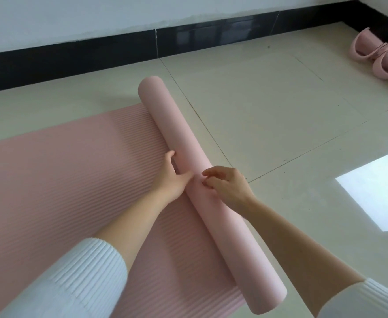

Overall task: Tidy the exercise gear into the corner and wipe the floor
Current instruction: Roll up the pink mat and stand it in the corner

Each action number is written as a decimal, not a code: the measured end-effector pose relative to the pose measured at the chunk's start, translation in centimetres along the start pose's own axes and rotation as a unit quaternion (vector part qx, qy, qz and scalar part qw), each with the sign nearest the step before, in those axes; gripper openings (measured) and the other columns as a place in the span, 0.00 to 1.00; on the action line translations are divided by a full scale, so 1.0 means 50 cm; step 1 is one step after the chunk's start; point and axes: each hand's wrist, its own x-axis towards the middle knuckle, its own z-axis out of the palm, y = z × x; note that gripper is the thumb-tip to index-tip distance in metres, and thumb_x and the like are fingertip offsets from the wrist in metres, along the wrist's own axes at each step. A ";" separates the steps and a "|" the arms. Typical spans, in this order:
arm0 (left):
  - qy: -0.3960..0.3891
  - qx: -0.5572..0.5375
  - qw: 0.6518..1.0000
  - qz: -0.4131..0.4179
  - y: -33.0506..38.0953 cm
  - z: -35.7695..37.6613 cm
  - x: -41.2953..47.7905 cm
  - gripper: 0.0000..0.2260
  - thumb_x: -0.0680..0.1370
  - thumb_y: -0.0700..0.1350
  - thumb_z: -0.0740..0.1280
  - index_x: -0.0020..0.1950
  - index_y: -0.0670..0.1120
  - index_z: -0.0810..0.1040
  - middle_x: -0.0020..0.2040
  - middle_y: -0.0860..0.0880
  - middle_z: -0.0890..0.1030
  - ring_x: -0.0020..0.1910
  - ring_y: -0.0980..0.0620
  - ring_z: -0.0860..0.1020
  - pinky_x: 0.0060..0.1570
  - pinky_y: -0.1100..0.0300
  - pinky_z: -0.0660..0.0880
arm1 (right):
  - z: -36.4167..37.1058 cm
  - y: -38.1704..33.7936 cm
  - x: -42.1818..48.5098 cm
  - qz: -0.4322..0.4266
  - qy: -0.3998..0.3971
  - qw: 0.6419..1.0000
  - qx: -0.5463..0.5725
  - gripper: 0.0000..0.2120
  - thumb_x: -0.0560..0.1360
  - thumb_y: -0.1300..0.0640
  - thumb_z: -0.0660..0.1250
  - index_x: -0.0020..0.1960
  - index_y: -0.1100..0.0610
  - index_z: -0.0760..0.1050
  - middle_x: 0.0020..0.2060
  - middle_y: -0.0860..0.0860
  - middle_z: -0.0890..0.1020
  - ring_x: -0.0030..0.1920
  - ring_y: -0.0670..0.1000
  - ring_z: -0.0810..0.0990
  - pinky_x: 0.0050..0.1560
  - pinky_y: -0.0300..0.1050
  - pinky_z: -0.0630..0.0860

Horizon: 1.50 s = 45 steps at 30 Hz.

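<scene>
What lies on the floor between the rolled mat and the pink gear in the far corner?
Nothing: in the head view the floor between the rolled mat and the pink gear is bare tile, with only grout lines.

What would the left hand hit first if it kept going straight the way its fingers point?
The rolled part of the pink mat. The left hand points away from the person with its fingertips touching the roll's side, so it would likely press straight into it.
</scene>
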 end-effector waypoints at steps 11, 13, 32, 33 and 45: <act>0.055 0.323 0.922 0.205 -0.021 -0.100 -0.042 0.21 0.75 0.40 0.66 0.67 0.51 0.71 0.62 0.48 0.70 0.58 0.47 0.73 0.54 0.54 0.71 | 0.038 -0.050 -0.003 0.103 -0.028 0.994 0.025 0.08 0.72 0.63 0.69 0.51 0.57 0.80 0.49 0.53 0.80 0.49 0.52 0.77 0.56 0.49 0.77; 0.020 0.317 0.932 0.172 -0.032 -0.127 -0.042 0.19 0.77 0.43 0.63 0.69 0.50 0.70 0.65 0.47 0.71 0.63 0.47 0.72 0.61 0.56 0.68 | 0.051 -0.056 -0.011 0.076 -0.033 0.995 -0.048 0.13 0.73 0.60 0.66 0.55 0.51 0.81 0.53 0.50 0.78 0.58 0.51 0.72 0.55 0.44 0.72; -0.027 0.150 0.985 0.077 -0.172 -0.274 -0.165 0.42 0.71 0.47 0.73 0.77 0.56 0.51 0.72 0.51 0.64 0.70 0.53 0.65 0.68 0.56 0.64 | 0.190 -0.175 -0.082 0.101 -0.090 0.989 0.055 0.10 0.77 0.55 0.63 0.52 0.61 0.75 0.37 0.53 0.76 0.36 0.50 0.74 0.45 0.48 0.71; -0.023 0.170 0.982 0.084 -0.173 -0.284 -0.169 0.43 0.70 0.46 0.73 0.77 0.58 0.50 0.73 0.49 0.64 0.70 0.51 0.65 0.68 0.55 0.65 | 0.195 -0.180 -0.085 0.094 -0.087 0.991 0.049 0.10 0.76 0.56 0.64 0.50 0.63 0.76 0.36 0.53 0.75 0.35 0.50 0.74 0.44 0.48 0.72; 0.024 0.034 0.998 -0.044 -0.201 -0.412 -0.247 0.18 0.82 0.51 0.56 0.69 0.46 0.71 0.67 0.52 0.73 0.66 0.51 0.71 0.63 0.60 0.64 | 0.319 -0.247 -0.165 -0.074 -0.152 0.984 -0.063 0.14 0.78 0.47 0.62 0.50 0.53 0.83 0.52 0.50 0.82 0.54 0.51 0.78 0.48 0.44 0.72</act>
